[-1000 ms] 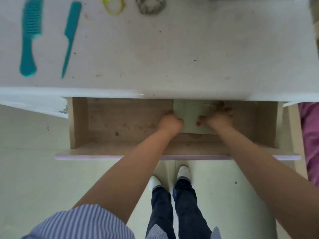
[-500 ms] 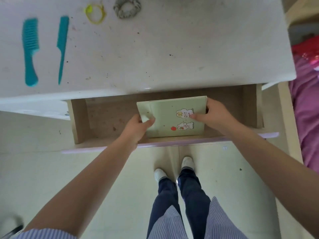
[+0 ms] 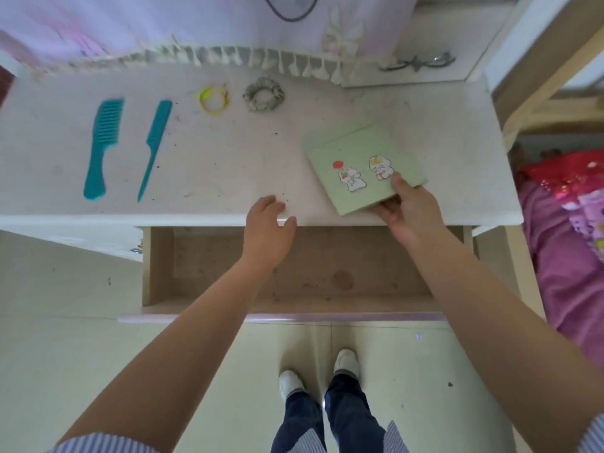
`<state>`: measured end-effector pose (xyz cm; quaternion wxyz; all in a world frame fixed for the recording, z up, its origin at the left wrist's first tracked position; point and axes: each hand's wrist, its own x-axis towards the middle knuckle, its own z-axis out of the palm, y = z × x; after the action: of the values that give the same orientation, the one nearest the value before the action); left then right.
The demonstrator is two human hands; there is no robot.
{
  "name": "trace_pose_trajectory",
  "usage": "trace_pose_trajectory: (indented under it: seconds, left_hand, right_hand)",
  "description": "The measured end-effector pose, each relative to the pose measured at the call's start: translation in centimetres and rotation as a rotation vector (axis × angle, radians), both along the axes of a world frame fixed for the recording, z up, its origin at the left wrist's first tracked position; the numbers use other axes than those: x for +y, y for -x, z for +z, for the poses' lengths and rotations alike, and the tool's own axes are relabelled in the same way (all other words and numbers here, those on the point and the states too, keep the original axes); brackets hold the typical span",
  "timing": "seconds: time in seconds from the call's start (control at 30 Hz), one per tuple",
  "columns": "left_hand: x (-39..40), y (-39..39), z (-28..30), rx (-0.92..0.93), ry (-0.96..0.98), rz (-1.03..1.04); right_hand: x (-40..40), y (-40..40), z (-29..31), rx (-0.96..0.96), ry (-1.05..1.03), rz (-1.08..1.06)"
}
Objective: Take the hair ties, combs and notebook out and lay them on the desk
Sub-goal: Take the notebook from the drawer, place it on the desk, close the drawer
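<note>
Left hand [image 3: 268, 227]: grip spread and slack, holding nothing; fingertips rest on the front edge of the worktop [image 3: 228, 152], above the open drawer [image 3: 294, 276].

Right hand [image 3: 412, 207]: grip pinched on the near right corner of the green notebook [image 3: 366, 168], thumb on the cover, fingers beneath. The notebook sits over the right part of the worktop; whether it lies flat on the surface or is lifted slightly cannot be told. Its edges are turned askew to the worktop edge, with the far corner pointing toward about 1 o'clock. The cover faces up and shows rabbit stickers and a red dot.

Other items on the worktop, left to right:
- wide-tooth teal comb [image 3: 104, 148], long axis from 12 to 6 o'clock, handle toward 6 o'clock;
- teal tail comb [image 3: 154, 148], just beside it, tail toward about 7 o'clock;
- yellow hair tie [image 3: 214, 99], at the far side;
- grey-green scrunchie [image 3: 263, 94], near the hair tie, apart from it.

All four lie well apart from the notebook. The visible drawer floor is bare wood. Fringed fabric [image 3: 228, 57] hangs along the far edge of the worktop.
</note>
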<state>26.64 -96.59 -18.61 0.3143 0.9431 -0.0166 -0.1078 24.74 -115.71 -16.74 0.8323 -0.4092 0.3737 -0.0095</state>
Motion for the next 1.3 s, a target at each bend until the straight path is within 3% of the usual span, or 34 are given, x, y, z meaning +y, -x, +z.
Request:
trace_pose_trajectory:
  seconds: [0.1,0.2,0.3,0.4,0.47,0.53,0.63,0.83,0.97,1.1,1.2,1.3]
  left_hand:
    - [0.9,0.8,-1.2,0.012,-0.062,-0.088]
    - [1.8,1.4,-1.6,0.007,-0.138,-0.207]
    - [3.2,2.5,-2.3,-0.037,-0.287,-0.351]
    - [4.9,4.9,-3.6,-0.047,-0.433,-0.576]
    - [5.7,7.1,-4.3,-0.043,-0.501,-0.755]
    - [6.3,8.8,-5.2,-0.131,-0.536,-0.854]
    - [6.9,9.4,-6.2,-0.323,-0.582,-0.8]
    - [7.7,7.2,-5.6,-0.465,-0.766,-0.905]
    - [8.0,6.7,-4.1,-0.469,-0.655,-0.798]
    - [7.2,4.2,-1.9,-0.478,-0.667,-0.8]
    - [6.2,2.3,-1.1,-0.308,-0.794,-0.831]
    - [5.7,0.8,-1.5,-0.235,-0.801,-0.771]
  right_hand:
    - [0.5,-0.9,0.3,0.083,-0.076,-0.085]
    - [0.5,-0.7,0.9,0.28,0.174,0.327]
    - [0.4,1.8,0.1,0.334,0.584,0.708]
    - [0.3,7.0,-2.7,0.045,1.279,1.012]
    - [0.7,10.6,-4.9,-0.022,1.531,1.434]
    - [1.3,12.6,-6.6,0.012,1.743,1.625]
    - [1.7,12.6,-6.8,-0.007,1.864,1.499]
    - [0.6,12.6,-6.8,-0.163,2.119,1.209]
    - [-0.7,11.7,-6.3,-0.207,2.095,1.016]
    - [-1.2,9.1,-4.3,-0.106,1.993,1.159]
    - [-1.1,7.8,-3.7,-0.017,1.89,1.268]
    - [-1.6,6.8,-3.7,-0.087,1.994,1.143]
